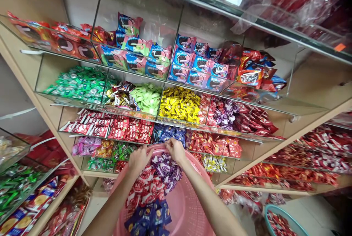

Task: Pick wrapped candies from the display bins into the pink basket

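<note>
Beneath my hands is a pink plastic basket [196, 177], holding red-and-white wrapped candies [147, 188], purple candies [167, 170] and dark blue packets [151, 216]. My left hand [139, 159] is closed on the basket's far rim, left of centre. Just right of it, my right hand [175, 150] has its fingers bent together at the rim, close to the blue packets [170, 132] on the shelf; what its fingertips hold, if anything, is too small to tell.
Glass-fronted shelves [132, 113] rise ahead, with yellow candies [180, 106], green candies [79, 84] and blue-pink cookie packs [183, 58]. A teal basket [284, 212] stands on the floor at lower right. More candy shelves flank both sides.
</note>
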The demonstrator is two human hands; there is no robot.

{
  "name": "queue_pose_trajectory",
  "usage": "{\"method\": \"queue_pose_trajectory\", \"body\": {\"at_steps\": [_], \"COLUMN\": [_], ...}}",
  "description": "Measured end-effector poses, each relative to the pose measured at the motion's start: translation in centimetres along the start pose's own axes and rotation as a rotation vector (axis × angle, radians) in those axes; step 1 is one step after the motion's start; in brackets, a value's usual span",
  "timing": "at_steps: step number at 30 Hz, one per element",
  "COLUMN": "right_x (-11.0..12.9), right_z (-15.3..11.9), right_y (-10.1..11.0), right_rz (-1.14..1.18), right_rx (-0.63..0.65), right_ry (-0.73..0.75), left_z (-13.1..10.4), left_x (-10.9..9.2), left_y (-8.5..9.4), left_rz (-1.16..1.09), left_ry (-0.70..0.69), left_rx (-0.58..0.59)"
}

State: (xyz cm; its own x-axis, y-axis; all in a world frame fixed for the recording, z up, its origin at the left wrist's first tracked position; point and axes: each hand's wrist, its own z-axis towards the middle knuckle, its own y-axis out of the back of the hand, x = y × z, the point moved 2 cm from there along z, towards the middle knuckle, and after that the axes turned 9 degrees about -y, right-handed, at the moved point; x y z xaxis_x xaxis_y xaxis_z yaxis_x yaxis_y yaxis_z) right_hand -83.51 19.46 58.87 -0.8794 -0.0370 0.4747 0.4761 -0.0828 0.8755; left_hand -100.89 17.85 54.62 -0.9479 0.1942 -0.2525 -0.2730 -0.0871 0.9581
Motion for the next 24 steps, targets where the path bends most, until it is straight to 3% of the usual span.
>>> {"method": "queue_pose_trajectory", "body": {"at_steps": [6,13,18,24], "right_x": [2.1,2.6,1.1,-0.8], "right_z": [4.7,5.2,4.3,1.9], "right_y": [-1.0,-1.4,0.0,2.1], "right_rz": [-0.265,-0.365,-0.214,0.191], "right_rx": [0.019,0.045,-0.034,-0.17], "right_ry": [-0.074,-0.062,-0.06,-0.111], "left_z": [0.1,-0.1,0.0,0.2], "left_x": [-0.1,-0.1,-0.1,0.1], "left_y": [0.2,0.3,0.4,0.1], "left_rz": [0.011,0.002,-0.01,-0.009], "left_ry": [0.01,0.004,-0.005,-0.011], "left_rx": [0.013,-0.008,0.01,-0.004]}}
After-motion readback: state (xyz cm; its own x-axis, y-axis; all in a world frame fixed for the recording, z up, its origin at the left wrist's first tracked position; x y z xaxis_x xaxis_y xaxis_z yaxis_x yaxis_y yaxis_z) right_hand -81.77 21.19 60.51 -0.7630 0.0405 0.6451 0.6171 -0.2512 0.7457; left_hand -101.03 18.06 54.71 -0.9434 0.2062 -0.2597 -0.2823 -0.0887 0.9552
